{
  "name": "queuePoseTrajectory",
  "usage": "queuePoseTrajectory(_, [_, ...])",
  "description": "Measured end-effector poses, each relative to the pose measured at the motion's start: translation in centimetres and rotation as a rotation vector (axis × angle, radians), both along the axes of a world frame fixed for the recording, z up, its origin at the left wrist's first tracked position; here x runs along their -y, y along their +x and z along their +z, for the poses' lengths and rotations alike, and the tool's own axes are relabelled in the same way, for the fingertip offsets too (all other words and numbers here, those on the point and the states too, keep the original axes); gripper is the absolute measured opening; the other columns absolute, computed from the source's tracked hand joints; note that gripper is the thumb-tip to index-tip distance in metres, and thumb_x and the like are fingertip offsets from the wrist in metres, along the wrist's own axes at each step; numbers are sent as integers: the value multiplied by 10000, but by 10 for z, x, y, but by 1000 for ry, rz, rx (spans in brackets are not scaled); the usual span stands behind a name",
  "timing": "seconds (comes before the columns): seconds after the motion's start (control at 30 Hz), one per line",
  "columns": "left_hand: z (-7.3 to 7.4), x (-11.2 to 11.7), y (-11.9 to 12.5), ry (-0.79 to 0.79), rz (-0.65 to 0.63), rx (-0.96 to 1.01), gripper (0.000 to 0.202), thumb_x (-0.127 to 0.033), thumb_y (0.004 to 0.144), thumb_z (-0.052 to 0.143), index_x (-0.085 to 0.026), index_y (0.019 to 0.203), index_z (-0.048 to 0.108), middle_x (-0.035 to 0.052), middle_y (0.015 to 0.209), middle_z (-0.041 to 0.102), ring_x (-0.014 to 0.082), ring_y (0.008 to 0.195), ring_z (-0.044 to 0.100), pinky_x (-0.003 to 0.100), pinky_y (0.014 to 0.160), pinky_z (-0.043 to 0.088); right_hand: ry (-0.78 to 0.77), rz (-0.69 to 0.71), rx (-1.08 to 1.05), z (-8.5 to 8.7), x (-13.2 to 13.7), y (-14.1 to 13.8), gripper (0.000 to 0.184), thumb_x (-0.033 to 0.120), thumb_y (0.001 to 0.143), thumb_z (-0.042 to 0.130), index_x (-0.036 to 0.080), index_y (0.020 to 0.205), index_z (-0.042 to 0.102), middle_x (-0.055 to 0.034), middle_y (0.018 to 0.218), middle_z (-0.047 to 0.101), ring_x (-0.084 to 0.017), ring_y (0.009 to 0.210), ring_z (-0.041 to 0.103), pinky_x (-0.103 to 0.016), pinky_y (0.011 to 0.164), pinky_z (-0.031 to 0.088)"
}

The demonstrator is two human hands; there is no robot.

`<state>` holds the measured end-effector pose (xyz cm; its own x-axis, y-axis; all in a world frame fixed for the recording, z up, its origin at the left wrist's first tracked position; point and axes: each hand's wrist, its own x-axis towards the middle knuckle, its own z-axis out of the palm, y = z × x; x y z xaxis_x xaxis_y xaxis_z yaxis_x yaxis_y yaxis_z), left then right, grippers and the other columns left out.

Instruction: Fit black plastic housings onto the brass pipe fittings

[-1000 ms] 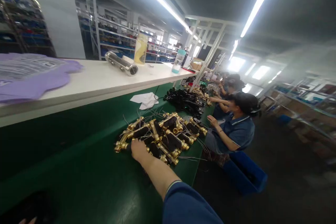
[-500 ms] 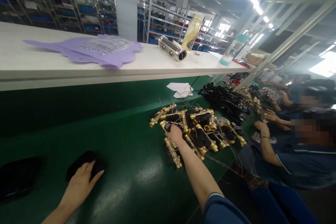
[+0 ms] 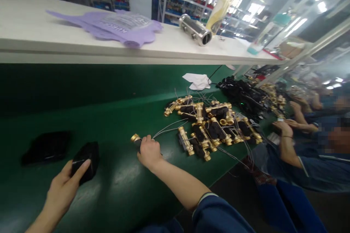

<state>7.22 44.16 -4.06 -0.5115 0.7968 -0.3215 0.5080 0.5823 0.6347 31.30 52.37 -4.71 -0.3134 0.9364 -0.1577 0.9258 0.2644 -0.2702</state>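
My right hand [image 3: 149, 151] is closed round a brass fitting [image 3: 135, 138] with thin wires trailing from it, held low over the green belt [image 3: 115, 116], left of the pile. My left hand [image 3: 64, 185] grips a black block-shaped part [image 3: 85, 156] near the belt's front left. A pile of brass fittings with black bodies and wires [image 3: 212, 125] lies to the right of my right hand.
A second black part [image 3: 46, 146] lies at the far left. The white shelf [image 3: 82, 49] behind carries purple bags [image 3: 115, 27], a steel cylinder [image 3: 194, 29] and bottles. A white cloth [image 3: 198, 81] and a black parts heap [image 3: 243, 93] lie beyond. Co-workers [image 3: 314, 153] sit on the right.
My right hand has pulled one brass fitting out of the pile to the left. My left hand has closed on the black part and lifted it slightly. The view tilted down.
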Motion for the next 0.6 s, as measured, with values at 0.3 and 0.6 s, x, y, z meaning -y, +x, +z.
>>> queuePoseTrajectory(0.3, [-13, 106, -24, 10, 243, 340, 614, -654, 619, 631, -197, 1028, 600, 16, 898, 645, 229, 896, 557, 274, 752, 402, -167, 70, -89, -51, 70, -52, 481, 497, 791, 543, 103, 1065, 517, -161, 1023, 545, -276, 956, 540, -385, 756, 480])
queuePoseTrajectory(0.6, [21, 129, 0, 362, 664, 915, 631, -580, 644, 671, -70, 1012, 610, 97, 876, 672, 220, 861, 601, 302, 743, 481, -702, -142, -357, -53, 37, -52, 146, 250, 698, 666, 130, 685, 583, -99, 755, 639, -243, 844, 615, -299, 720, 430])
